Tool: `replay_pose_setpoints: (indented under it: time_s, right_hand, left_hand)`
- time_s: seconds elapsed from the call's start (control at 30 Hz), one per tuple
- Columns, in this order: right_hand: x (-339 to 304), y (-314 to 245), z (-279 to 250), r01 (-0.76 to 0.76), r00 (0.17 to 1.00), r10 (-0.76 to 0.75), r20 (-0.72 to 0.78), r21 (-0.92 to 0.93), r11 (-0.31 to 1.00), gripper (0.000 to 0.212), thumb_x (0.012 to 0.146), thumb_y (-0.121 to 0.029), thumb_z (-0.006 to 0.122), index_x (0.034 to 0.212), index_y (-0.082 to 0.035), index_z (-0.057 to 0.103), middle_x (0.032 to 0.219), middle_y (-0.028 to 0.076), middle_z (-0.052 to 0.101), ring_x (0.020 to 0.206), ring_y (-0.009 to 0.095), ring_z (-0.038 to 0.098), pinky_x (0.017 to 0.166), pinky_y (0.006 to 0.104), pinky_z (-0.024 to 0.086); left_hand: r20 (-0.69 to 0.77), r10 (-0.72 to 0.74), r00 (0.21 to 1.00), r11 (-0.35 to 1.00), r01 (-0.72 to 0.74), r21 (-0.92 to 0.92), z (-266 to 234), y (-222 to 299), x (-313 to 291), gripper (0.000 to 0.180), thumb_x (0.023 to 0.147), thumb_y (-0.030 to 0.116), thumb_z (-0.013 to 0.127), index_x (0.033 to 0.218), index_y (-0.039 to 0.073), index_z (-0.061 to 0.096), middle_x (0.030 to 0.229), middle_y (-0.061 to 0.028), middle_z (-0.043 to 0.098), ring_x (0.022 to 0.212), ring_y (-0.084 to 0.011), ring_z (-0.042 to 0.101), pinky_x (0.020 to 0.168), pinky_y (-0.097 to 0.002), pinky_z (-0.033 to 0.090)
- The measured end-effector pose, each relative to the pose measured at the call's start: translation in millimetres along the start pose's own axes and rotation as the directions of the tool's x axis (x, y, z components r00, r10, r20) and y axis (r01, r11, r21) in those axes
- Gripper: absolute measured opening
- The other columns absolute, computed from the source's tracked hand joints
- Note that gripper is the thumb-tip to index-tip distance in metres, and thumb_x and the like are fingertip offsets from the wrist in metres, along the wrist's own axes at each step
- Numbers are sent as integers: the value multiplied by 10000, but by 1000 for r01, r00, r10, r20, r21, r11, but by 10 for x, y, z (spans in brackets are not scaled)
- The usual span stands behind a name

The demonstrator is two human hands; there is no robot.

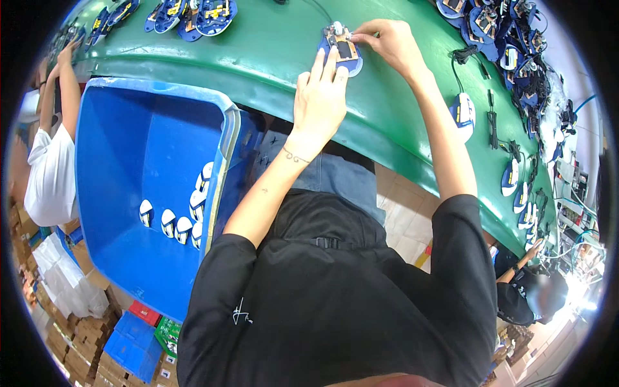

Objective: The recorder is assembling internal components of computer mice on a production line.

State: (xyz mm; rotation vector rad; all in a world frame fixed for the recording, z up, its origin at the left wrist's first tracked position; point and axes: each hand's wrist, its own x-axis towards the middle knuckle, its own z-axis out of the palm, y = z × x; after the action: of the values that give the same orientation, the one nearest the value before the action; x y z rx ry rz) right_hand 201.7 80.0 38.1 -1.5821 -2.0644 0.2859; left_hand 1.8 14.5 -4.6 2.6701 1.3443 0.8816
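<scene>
On the green bench lies an opened computer mouse base [350,66], blue, with a brown circuit board and a small white wheel at its far end. My left hand [320,100] holds it from the near left, two fingers stretched over the board. At the board's far right edge, the thumb and index finger of my right hand [390,44] are pinched together; whatever sits between the fingertips is too small to make out. A dark cable [317,8] runs away from the mouse's far end.
A big blue bin [155,90] with several white-and-blue mouse shells [169,222] stands left of me. Opened mouse bases [216,16] lie at the bench's far left. To the right are an assembled mouse [462,116], cables and a heap of bases [487,26]. Co-workers [55,174] work on both sides.
</scene>
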Motion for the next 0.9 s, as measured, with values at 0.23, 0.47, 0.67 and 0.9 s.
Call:
replay_pose_setpoints:
  time_s: [0.23, 0.47, 0.67, 0.9]
  right_hand:
    - [19, -93, -32, -484, 875, 455, 165, 256, 837, 285, 847, -274, 729, 1015, -44, 751, 829, 73, 733, 745, 130, 697, 723, 267, 537]
    - [103, 209, -33, -441, 898, 356, 261, 498, 747, 307, 813, -182, 680, 1079, -44, 744, 921, 80, 750, 837, 132, 719, 817, 266, 551]
    - [65, 140, -86, -173, 969, 133, 208, 188, 967, 287, 812, -78, 638, 1081, -59, 737, 971, 131, 738, 875, 210, 720, 813, 301, 553]
    - [-28, 195, -209, 164, 957, -169, 234, 41, 986, 182, 841, -82, 675, 1007, -39, 740, 950, 129, 719, 865, 282, 687, 796, 340, 544]
  left_hand:
    - [67, -4, 998, 998, 7, -55, 45, -36, -10, 485, 830, 74, 592, 1308, 20, 533, 1414, -166, 522, 1315, -270, 493, 932, -410, 424]
    - [129, -37, 991, 990, 54, -131, -12, -9, 147, 593, 771, 76, 644, 1351, 38, 527, 1370, -136, 523, 1209, -284, 518, 928, -400, 435]
    - [48, 4, 999, 1000, -4, -14, 127, -25, 109, 553, 792, 97, 618, 1333, 12, 542, 1375, -126, 521, 1216, -270, 510, 926, -394, 432]
    - [27, 22, 999, 1000, -21, -14, 197, 6, 114, 529, 801, 106, 607, 1315, -8, 557, 1364, -131, 557, 1223, -267, 535, 909, -397, 439]
